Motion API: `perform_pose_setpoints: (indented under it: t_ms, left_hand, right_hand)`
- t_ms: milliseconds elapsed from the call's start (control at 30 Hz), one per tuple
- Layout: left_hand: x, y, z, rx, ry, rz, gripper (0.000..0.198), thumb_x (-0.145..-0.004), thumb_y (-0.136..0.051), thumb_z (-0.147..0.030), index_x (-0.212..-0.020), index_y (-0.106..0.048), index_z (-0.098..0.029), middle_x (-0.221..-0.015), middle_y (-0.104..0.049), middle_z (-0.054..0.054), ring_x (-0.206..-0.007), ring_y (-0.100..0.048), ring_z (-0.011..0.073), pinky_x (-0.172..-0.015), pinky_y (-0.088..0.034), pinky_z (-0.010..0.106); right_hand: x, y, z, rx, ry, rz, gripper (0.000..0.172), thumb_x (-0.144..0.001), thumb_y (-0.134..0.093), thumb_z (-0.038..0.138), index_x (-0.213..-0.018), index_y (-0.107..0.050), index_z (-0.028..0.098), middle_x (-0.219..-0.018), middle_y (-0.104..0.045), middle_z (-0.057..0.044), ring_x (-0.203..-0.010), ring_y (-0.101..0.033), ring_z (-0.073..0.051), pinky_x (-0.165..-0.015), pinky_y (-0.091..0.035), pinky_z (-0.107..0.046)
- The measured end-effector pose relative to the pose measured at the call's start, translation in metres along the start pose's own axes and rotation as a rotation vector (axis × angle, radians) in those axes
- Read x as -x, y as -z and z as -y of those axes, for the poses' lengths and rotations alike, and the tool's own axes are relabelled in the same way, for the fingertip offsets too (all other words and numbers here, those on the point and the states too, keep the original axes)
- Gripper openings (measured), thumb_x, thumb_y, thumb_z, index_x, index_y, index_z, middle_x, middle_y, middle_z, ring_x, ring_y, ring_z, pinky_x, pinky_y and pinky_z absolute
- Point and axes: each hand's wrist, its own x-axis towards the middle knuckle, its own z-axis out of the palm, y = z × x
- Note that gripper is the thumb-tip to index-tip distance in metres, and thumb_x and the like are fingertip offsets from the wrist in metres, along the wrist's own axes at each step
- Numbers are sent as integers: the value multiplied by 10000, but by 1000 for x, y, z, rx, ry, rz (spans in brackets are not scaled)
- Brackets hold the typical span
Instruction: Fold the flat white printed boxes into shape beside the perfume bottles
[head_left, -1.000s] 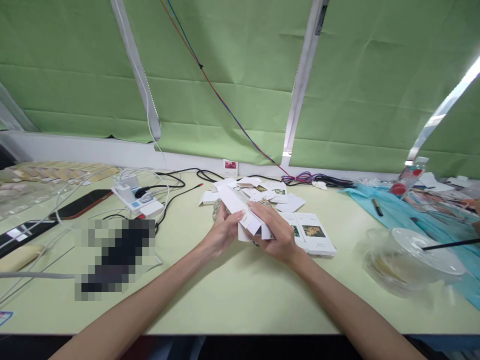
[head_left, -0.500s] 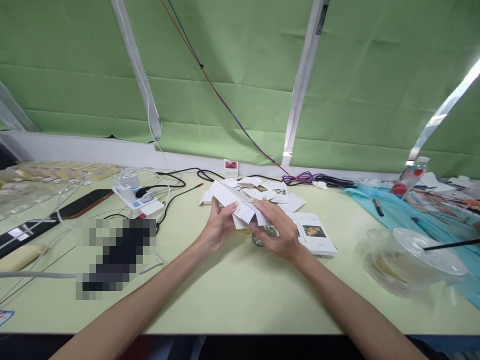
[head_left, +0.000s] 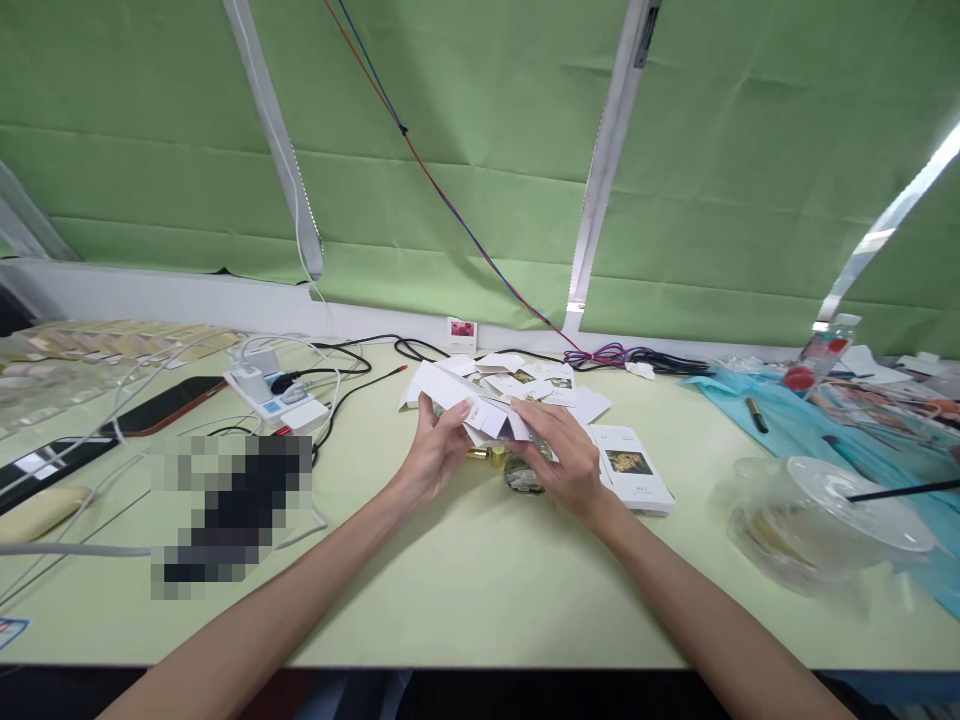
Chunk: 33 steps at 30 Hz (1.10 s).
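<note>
A white folding carton [head_left: 489, 418] with loose flaps is held between both my hands above the table. My left hand [head_left: 435, 448] grips its left side, thumb on top of a small printed flap. On the other side my right hand [head_left: 568, 458] holds the carton's right edge with bent fingers. Right under it, a clear glass bottle [head_left: 519, 476] lies on the table, partly covered by the carton and my right hand. A gold cap [head_left: 497, 457] shows beside the bottle. Behind the carton are several other white cartons [head_left: 561, 392], some with plant pictures.
A flat white box [head_left: 634, 470] lies right of my right hand. To the left stand a power strip [head_left: 289, 408] with cables and a phone [head_left: 169, 405]. At right are a lidded plastic cup [head_left: 832, 530] with a black straw and a blue plastic sheet [head_left: 727, 400].
The carton and my right hand's fingers have shifted up slightly. More of the glass bottle and the gold cap under them now shows.
</note>
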Motion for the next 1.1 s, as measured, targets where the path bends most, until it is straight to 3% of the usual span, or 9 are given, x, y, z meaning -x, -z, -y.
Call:
perform_pose_setpoints:
  t_ms: [300,667,1100]
  left_hand:
    - [1,-1,1,-26,7,-1,875,-675,-930,-360,-1378,-409,-369,-1296,-709,39,-1076,-731,285,-823,-632,409]
    - [2,0,3,-25,19,6,857,-671,-931,-346,-1364,-428,-393,-1189,-729,-8,-1008,-741,250,-744,-622,346]
    - [2,-1,4,-24,26,0,774,-676,-923,-340,-1301,-467,-375,-1135,-735,-17,-917,-731,210,-711,-597,320]
  right_hand:
    - [-1,0,-1,-49,13,-2,570,-957,-637,64,-1498,-563,225,-1158,-786,-129,-1052,-734,-271,-837,-655,-433]
    - [-2,0,-2,-24,23,-14,624,-952,-654,73,-1530,-532,274,-1111,-797,-88,-965,-714,-257,-765,-647,-408]
    - [1,-1,-3,-26,18,25,546,-969,-621,80,-1490,-574,238,-1227,-770,-130,-992,-683,-260,-795,-630,-430]
